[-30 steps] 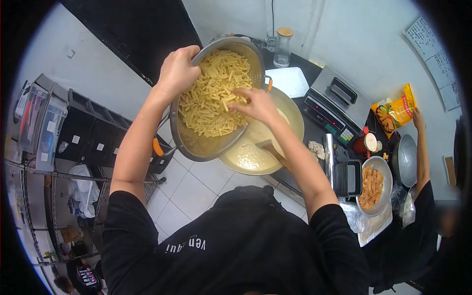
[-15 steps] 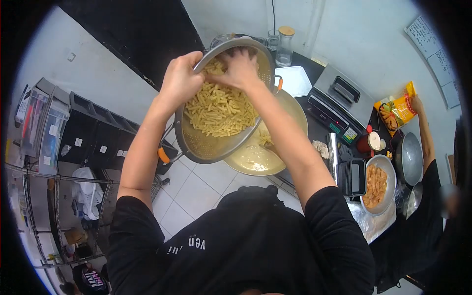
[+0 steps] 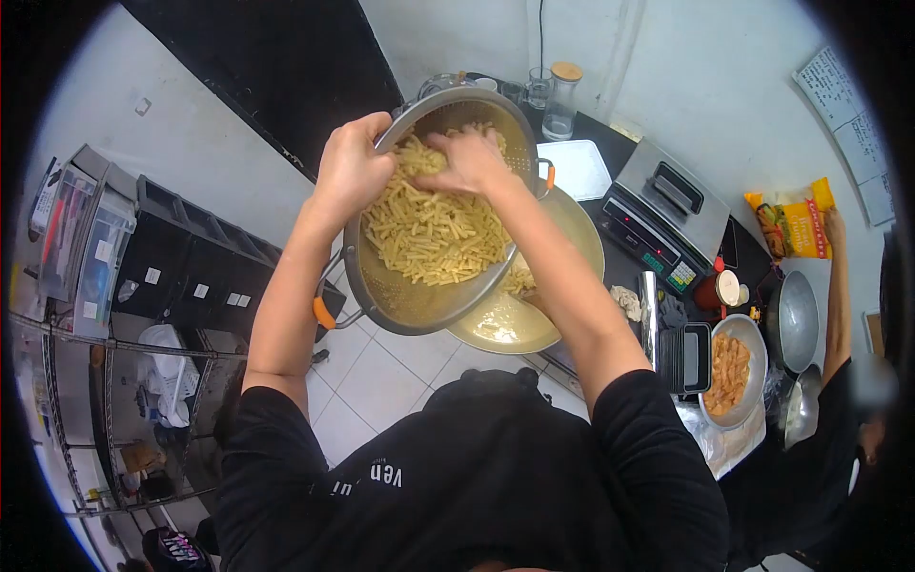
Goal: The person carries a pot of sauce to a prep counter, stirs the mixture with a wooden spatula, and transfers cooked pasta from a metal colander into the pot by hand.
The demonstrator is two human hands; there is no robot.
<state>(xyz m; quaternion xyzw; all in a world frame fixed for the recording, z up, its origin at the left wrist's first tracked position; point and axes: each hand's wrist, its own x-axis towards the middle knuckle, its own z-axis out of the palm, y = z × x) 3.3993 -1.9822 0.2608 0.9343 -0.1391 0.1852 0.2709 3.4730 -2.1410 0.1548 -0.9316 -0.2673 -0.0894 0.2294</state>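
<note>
A large metal colander point(image 3: 400, 310) with orange handles is tilted on its side, holding many short pasta tubes point(image 3: 429, 234). My left hand point(image 3: 353, 164) is closed around its upper left rim. Inside, my right hand point(image 3: 467, 162) rests among the pasta, thumb and fingers apart and slightly blurred. Below and to the right is a wide bowl point(image 3: 572, 238) with pale creamy sauce point(image 3: 500, 319) and some pasta in it. My right forearm hides part of that bowl.
A digital scale point(image 3: 653, 229), white tray point(image 3: 577, 170) and glass bottle point(image 3: 562, 105) stand on the counter. Black containers point(image 3: 684, 357) are stacked near a bowl of orange-coated meat point(image 3: 729, 372). At right, another person's hand point(image 3: 835, 229) holds a yellow bag point(image 3: 796, 219). Shelving point(image 3: 110, 381) stands left.
My right hand has come slightly down and toward me from the colander's far wall, its fingers shifting through the pasta. The other person's yellow bag has turned. My left hand keeps its hold.
</note>
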